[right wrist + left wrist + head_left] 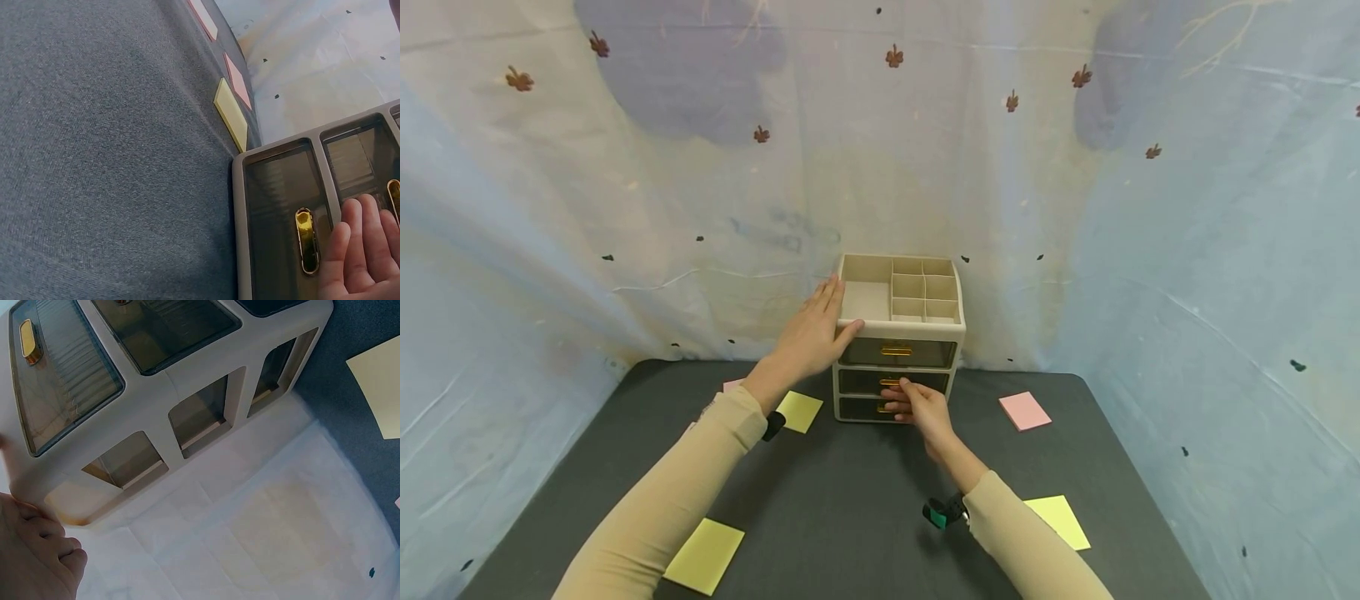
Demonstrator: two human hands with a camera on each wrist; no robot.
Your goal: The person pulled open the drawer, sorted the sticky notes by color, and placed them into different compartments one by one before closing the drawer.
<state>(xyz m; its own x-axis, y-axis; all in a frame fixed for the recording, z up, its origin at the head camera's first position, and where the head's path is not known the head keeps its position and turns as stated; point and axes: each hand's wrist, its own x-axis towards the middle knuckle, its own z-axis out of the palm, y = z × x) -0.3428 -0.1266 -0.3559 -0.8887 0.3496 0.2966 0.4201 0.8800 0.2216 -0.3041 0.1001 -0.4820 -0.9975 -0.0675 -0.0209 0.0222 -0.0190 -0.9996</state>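
A cream desktop organizer (901, 330) with several dark see-through drawers stands at the far side of the table; the drawers are pushed in. My left hand (817, 329) rests at its upper left edge, fingers extended along the side and thumb across the front rim. In the left wrist view, part of the left hand (40, 553) shows at the organizer's top corner. My right hand (922, 408) is at the middle drawer's gold handle (890, 382), thumb by its right end. The right wrist view shows fairly straight fingers (354, 240) beside that handle; the thumb is out of view there.
Yellow sticky pads (801, 412) lie left of the organizer and at the front left (706, 556). Another yellow pad (1060, 521) is near the right forearm, and a pink pad (1025, 412) lies right of the organizer. A patterned curtain (880, 167) hangs behind the dark table (850, 500).
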